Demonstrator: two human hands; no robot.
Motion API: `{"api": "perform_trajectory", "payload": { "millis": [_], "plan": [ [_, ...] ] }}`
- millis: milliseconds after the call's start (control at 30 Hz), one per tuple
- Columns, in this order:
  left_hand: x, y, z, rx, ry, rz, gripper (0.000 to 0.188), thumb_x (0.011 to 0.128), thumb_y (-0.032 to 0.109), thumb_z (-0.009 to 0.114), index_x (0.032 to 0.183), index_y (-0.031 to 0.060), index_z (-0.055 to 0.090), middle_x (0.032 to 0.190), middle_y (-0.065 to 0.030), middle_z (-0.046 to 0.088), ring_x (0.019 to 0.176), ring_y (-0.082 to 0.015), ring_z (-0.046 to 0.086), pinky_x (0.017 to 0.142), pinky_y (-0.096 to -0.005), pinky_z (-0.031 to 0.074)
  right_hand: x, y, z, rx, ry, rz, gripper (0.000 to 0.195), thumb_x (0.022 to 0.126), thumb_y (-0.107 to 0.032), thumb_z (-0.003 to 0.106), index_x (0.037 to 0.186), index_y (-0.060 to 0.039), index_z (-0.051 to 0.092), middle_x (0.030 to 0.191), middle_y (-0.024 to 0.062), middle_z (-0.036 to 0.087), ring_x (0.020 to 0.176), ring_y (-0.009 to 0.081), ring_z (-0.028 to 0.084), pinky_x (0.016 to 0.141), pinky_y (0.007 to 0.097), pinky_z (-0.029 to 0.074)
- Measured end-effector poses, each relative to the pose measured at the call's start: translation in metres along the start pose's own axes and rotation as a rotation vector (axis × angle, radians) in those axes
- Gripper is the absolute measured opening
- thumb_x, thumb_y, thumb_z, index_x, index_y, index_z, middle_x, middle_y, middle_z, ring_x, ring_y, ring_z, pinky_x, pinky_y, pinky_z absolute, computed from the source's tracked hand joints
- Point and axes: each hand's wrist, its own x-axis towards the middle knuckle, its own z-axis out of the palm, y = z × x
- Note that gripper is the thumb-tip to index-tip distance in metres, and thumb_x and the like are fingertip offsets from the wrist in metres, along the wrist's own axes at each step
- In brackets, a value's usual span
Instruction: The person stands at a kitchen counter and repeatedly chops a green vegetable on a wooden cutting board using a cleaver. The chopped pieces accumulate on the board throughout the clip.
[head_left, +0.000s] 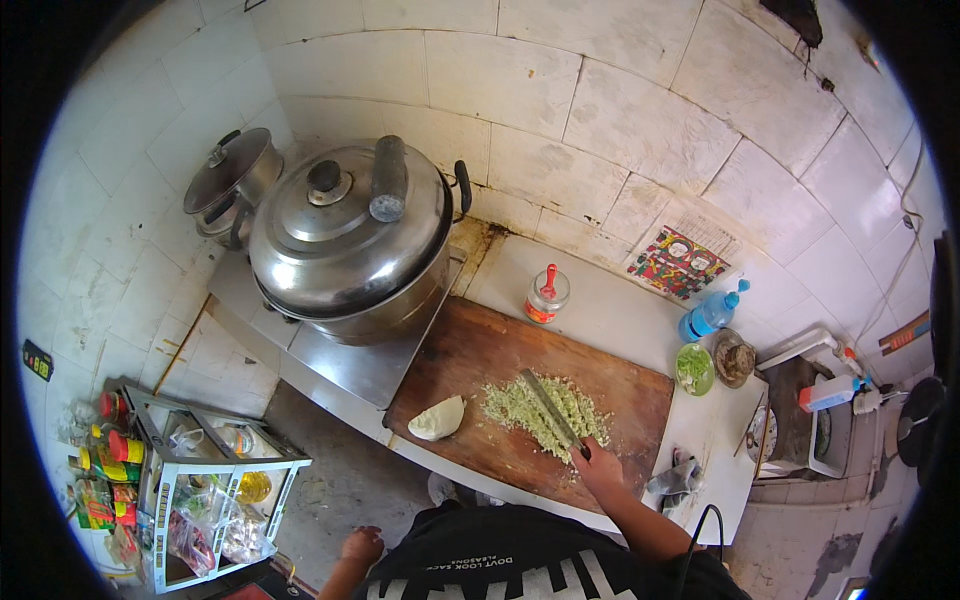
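My right hand (598, 463) grips the handle of a kitchen knife (551, 409), its blade lying over a spread of finely chopped pale green vegetable (510, 405), which looks like cabbage. This rests on a large wooden cutting board (465, 337). Left of the chopped pile, on the same board, sits a cut piece of cabbage (437, 418). My left hand (364, 545) hangs low beside my body, off the board and above the floor; its fingers look partly curled, and whether they are closed is unclear.
A big lidded steel pot (352, 262) stands left of the board, a smaller pot (244, 169) behind it. Beyond the board are a glass jar (547, 296), a blue bottle (709, 316), a green bowl (694, 370) and another bowl (734, 358). A grey cloth (675, 480) lies right; a shelf rack (225, 466) stands lower left.
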Motion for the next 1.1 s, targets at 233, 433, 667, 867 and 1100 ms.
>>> {"api": "perform_trajectory", "payload": {
  "millis": [233, 433, 667, 867, 1100],
  "plan": [
    [-0.002, 0.003, -0.001, -0.042, 0.041, 0.071, 0.039, 0.079, 0.028, 0.056, 0.115, 0.0174, 0.066, 0.122, -0.0153, 0.06, 0.113, -0.0338, 0.057, 0.096, -0.0444, 0.047, 0.007, 0.013, 0.0, -0.012, 0.046, -0.01, 0.043, 0.089, -0.049, 0.054, 0.115, -0.0155, 0.061, 0.089, 0.0176, 0.069, 0.085, 0.0388, 0.066, 0.076, 0.0493, 0.051],
    [-0.004, 0.009, -0.006, -0.017, -0.028, 0.037, 0.038, 0.08, 0.028, 0.056, 0.116, 0.0166, 0.065, 0.121, -0.0153, 0.061, 0.113, -0.0344, 0.056, 0.097, -0.044, 0.047, 0.012, 0.021, -0.006, -0.005, 0.087, 0.007, 0.042, 0.087, -0.047, 0.058, 0.107, -0.0092, 0.062, 0.087, 0.0193, 0.068, 0.085, 0.0405, 0.065, 0.074, 0.0495, 0.05],
    [-0.003, 0.003, 0.001, -0.025, 0.027, 0.045, 0.039, 0.08, 0.027, 0.056, 0.116, 0.015, 0.065, 0.116, -0.0164, 0.063, 0.113, -0.0336, 0.057, 0.096, -0.0437, 0.047, 0.004, 0.024, -0.015, 0.01, 0.103, 0.008, 0.043, 0.088, -0.045, 0.055, 0.112, -0.0102, 0.061, 0.092, 0.019, 0.068, 0.087, 0.0397, 0.065, 0.076, 0.0496, 0.05],
    [0.007, -0.012, 0.011, -0.078, 0.097, 0.146, 0.036, 0.078, 0.023, 0.058, 0.111, 0.0121, 0.066, 0.111, -0.0165, 0.065, 0.102, -0.0344, 0.063, 0.088, -0.0429, 0.051, 0.01, 0.031, -0.014, 0.039, 0.082, 0.025, 0.041, 0.088, -0.044, 0.057, 0.111, -0.0105, 0.061, 0.089, 0.0189, 0.068, 0.088, 0.0408, 0.064, 0.077, 0.0504, 0.049],
    [0.017, -0.023, 0.013, -0.027, 0.073, 0.204, 0.035, 0.076, 0.021, 0.06, 0.109, 0.0122, 0.067, 0.106, -0.016, 0.065, 0.094, -0.0344, 0.065, 0.084, -0.0443, 0.053, 0.015, 0.035, -0.006, 0.025, 0.058, 0.048, 0.043, 0.089, -0.047, 0.056, 0.113, -0.012, 0.061, 0.091, 0.0181, 0.069, 0.089, 0.0393, 0.065, 0.078, 0.0489, 0.051]
  ]
}}
